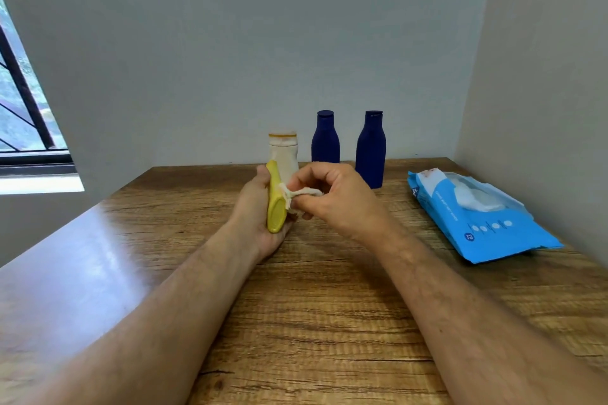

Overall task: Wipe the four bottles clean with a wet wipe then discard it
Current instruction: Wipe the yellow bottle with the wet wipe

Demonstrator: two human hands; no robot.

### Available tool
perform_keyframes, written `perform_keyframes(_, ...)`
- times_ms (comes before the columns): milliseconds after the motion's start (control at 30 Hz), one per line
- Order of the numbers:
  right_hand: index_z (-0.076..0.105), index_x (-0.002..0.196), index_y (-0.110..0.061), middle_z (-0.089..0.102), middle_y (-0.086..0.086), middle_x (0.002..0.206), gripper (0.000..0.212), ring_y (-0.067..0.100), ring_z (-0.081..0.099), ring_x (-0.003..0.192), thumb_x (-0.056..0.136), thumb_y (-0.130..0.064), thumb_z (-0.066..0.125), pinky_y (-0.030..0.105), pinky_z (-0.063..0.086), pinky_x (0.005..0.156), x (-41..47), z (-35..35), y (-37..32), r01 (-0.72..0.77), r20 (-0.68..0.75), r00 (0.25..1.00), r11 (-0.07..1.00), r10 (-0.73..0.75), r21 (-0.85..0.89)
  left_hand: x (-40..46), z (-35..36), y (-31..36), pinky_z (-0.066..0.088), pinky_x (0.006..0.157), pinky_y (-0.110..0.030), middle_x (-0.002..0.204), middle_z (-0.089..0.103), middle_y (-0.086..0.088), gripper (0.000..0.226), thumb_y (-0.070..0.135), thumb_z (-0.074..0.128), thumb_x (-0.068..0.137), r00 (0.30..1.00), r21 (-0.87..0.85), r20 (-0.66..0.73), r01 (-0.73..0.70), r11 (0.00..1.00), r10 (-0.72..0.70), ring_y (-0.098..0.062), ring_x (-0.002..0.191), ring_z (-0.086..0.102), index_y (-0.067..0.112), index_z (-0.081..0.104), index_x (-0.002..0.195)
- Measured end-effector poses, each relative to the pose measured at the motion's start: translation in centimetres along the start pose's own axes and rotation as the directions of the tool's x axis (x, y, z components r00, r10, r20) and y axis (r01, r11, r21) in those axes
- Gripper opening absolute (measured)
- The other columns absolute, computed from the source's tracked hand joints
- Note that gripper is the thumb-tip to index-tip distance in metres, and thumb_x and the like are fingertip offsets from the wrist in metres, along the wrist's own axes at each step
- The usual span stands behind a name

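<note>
Held: yellow bottle (275,207), gripped in my left hand (260,207) above the wooden table (329,306); wet wipe (296,193), pinched in my right hand's (335,197) curled fingers against the bottle's side. Standing at the wall behind: cream bottle (283,154), partly hidden by my hands, and two dark blue bottles (325,138) (371,149), no labels readable. Right: blue wipes pack (477,217), flap open, print too small to read beyond a "72".

A plain domestic room is suggested by a wood-grain table (329,306) set into a corner of bare grey walls (230,43), a barred window (23,108) and a blue wet-wipe pack (477,217).
</note>
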State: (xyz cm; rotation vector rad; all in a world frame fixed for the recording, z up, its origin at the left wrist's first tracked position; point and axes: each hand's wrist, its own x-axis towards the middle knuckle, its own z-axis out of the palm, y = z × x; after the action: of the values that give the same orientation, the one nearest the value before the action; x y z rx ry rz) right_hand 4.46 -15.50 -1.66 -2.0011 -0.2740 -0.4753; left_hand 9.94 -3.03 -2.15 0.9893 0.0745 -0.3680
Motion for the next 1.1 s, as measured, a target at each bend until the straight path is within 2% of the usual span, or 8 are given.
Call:
perform_keyframes(200,0.073,0.09,-0.025,0.069,-0.011,0.082,0.012,0.002,0.065,0.076,0.082,-0.021,0.08,0.017,0.055,0.066,-0.3,0.4,-0.4,0.089,-0.047,0.994,0.992,-0.094,-0.094,0.0,-0.2,0.4,0.053,0.101,-0.049,0.109,0.075,-0.022,0.058,0.062,0.05,0.097,0.999,-0.041,0.007,-0.05,0.998,0.05,-0.037,0.107,0.072,0.007,0.063,0.114)
perform_keyframes(300,0.073,0.092,-0.024,0.069,-0.011,0.081,0.01,0.002,0.064,0.077,0.084,-0.021,0.078,0.013,0.053,0.066,-0.3,0.7,-0.6,0.141,-0.11,0.982,0.985,-0.151,-0.094,0.2,-0.3,0.1,0.044,0.113,-0.045,0.119,0.073,-0.02,0.056,0.056,0.05,0.099,0.998,-0.034,0.044,-0.039,0.999,0.04,-0.034,0.122,0.065,0.008,0.064,0.126)
perform_keyframes(467,0.075,0.086,-0.027,0.071,-0.012,0.082,0.013,-0.002,0.065,0.077,0.08,-0.017,0.08,0.011,0.051,0.063,-0.1,0.3,-0.1,0.07,-0.024,0.997,0.988,-0.074,-0.135,0.2,-0.4,0.4,0.061,0.082,-0.048,0.112,0.072,-0.027,0.057,0.051,0.049,0.101,0.996,-0.143,0.089,0.008,0.99,0.005,-0.039,0.1,0.074,0.001,0.056,0.127)
perform_keyframes(667,0.075,0.093,-0.019,0.072,0.0,0.09,0.011,0.018,0.072,0.064,0.086,-0.01,0.076,0.036,0.062,0.058,0.1,-0.6,-0.2,0.042,-0.247,0.969,0.994,-0.016,0.097,-0.4,0.3,-0.2,0.046,0.064,-0.035,0.092,0.073,-0.015,0.044,0.035,0.034,0.103,0.963,0.011,0.252,-0.102,0.995,0.096,-0.024,0.07,0.065,0.007,0.065,0.116)
perform_keyframes(767,0.074,0.095,-0.022,0.067,-0.004,0.098,0.011,0.009,0.07,0.071,0.088,-0.014,0.073,0.027,0.06,0.053,0.0,-0.3,0.0,0.054,-0.277,0.96,0.999,-0.052,0.002,-0.4,0.4,-0.7,0.051,0.061,-0.035,0.089,0.072,-0.015,0.045,0.031,0.029,0.102,0.93,0.133,0.347,-0.178,0.975,0.122,-0.024,0.069,0.066,0.006,0.067,0.108)
perform_keyframes(900,0.07,0.098,-0.027,0.068,-0.012,0.092,0.01,0.0,0.065,0.082,0.091,-0.02,0.069,0.017,0.056,0.067,0.8,-1.5,0.3,0.097,-0.556,0.825,0.995,-0.102,-0.039,-0.4,0.4,-0.9,0.055,0.059,-0.037,0.094,0.071,-0.016,0.05,0.028,0.027,0.101,0.913,0.17,0.368,-0.25,0.953,0.174,-0.024,0.07,0.064,-0.003,0.059,0.125)
perform_keyframes(1000,0.072,0.098,-0.03,0.072,-0.007,0.094,0.014,0.015,0.069,0.086,0.09,-0.019,0.07,0.037,0.061,0.072,1.3,-2.4,0.5,0.136,-0.628,0.777,0.987,-0.054,0.084,-0.6,0.0,-0.8,0.056,0.062,-0.04,0.1,0.069,-0.014,0.047,0.016,0.046,0.083,0.865,0.264,0.396,-0.428,0.864,0.308,-0.022,0.075,0.063,0.008,0.056,0.128)
perform_keyframes(1100,0.075,0.1,-0.032,0.072,-0.008,0.099,0.019,0.015,0.069,0.09,0.09,-0.017,0.071,0.038,0.062,0.076,1.1,-2.1,0.2,0.152,-0.558,0.826,0.985,-0.082,0.08,-0.3,-0.4,-0.7,0.057,0.08,-0.046,0.11,0.067,-0.004,0.054,0.004,0.058,0.078,0.797,0.602,0.43,-0.603,0.523,0.424,-0.018,0.092,0.064,0.031,0.055,0.124)
